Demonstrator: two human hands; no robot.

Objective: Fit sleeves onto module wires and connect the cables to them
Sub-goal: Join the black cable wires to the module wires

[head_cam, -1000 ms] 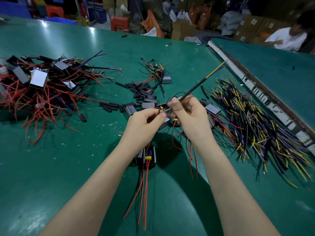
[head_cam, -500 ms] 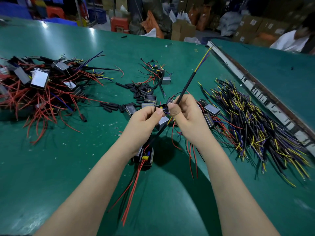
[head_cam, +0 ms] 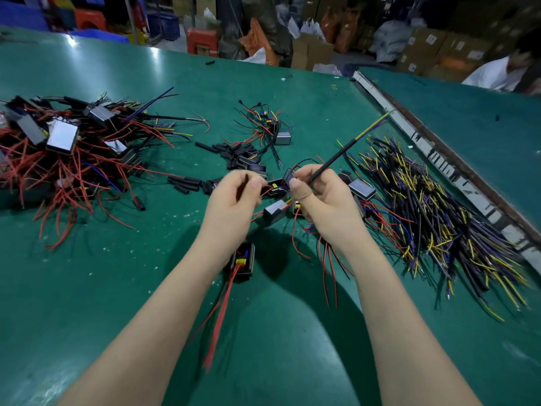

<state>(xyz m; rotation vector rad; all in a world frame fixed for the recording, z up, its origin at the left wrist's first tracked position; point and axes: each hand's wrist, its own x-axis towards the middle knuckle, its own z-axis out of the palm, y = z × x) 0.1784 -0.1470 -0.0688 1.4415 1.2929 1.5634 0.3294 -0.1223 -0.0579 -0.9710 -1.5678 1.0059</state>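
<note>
Right hand [head_cam: 323, 200] pinching black cable [head_cam: 336, 158]; left hand [head_cam: 234, 197] pinching thin dark wire, module [head_cam: 242, 262] dangling below left hand. Risk: wire slipping out, module dropping.

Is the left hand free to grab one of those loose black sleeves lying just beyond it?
Probably not right now. The left hand already pinches something small and dark, and a module hangs below its wrist. The black sleeves lie uncovered on the green table, so nothing blocks the way.
</note>
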